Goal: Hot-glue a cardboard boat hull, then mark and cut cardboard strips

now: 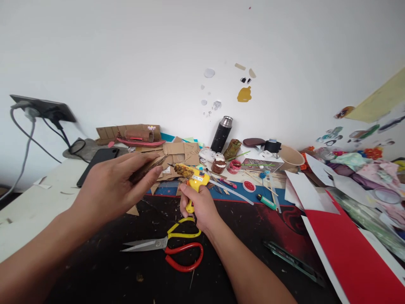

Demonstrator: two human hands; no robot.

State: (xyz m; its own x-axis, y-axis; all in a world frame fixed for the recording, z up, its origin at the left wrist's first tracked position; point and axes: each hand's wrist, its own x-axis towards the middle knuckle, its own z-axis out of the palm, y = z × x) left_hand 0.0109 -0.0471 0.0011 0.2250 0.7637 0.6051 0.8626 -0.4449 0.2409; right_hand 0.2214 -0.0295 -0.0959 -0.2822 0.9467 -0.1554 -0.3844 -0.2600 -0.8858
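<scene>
Scissors (160,244) lie near glue gun (198,180), thermos (222,134) behind.

The right hand (202,204) is wrapped round the handle of the yellow glue gun (199,179), fingers curled, thumb laid along its near side; the bare right forearm (243,257) slants up from below and right of it. The left hand (109,179) hangs left of the glue gun's nozzle — fingers stretched together, thumb below in a pinch — its bare left forearm (50,242) well to the gun's lower left.
</scene>
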